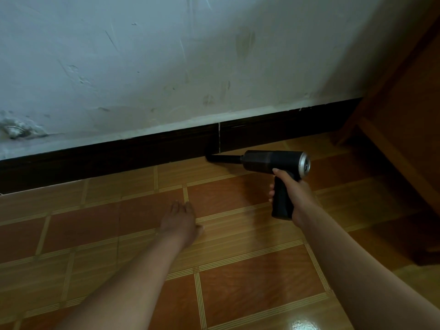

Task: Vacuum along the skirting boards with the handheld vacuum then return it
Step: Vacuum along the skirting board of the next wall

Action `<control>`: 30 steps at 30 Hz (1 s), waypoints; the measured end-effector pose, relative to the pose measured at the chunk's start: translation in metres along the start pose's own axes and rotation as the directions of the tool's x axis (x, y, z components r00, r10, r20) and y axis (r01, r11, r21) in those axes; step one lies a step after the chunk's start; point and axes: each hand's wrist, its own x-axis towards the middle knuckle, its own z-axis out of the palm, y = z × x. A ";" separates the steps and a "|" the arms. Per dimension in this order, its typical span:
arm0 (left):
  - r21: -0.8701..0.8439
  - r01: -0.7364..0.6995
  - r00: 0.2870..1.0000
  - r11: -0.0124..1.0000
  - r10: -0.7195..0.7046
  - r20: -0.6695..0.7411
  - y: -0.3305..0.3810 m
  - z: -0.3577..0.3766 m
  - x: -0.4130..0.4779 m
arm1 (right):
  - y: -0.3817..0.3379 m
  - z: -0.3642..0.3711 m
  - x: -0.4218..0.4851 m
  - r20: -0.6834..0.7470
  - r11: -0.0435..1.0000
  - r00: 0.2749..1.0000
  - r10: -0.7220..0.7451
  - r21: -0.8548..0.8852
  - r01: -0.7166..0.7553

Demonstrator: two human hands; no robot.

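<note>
Right of centre, the right hand [294,198] curls round the grip of the handheld vacuum [269,161]. Its nozzle [223,159] meets the dark skirting board [119,158] at a vertical joint. Lower centre, the left hand [182,220] lies flat on the tiled floor [238,294], fingers straight and together. Wooden furniture [404,115] closes the board's right end; open floor runs left.

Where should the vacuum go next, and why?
Probably slide it left along the skirting board. The right hand grips the vacuum with its nozzle at the board's foot, and a long stretch runs leftward, while wooden furniture closes off the right. The left hand rests flat on the floor.
</note>
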 end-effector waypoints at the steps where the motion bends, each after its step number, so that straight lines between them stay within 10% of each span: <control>1: -0.003 -0.003 1.000 1.000 0.003 0.000 0.000 -0.001 0.000 | -0.001 -0.003 0.001 -0.002 1.000 1.000 -0.002 0.000 0.002; 30: 0.013 -0.059 0.998 0.998 0.059 0.002 -0.015 0.002 -0.003 | 0.013 0.047 -0.001 0.113 0.998 0.993 0.041 -0.050 -0.035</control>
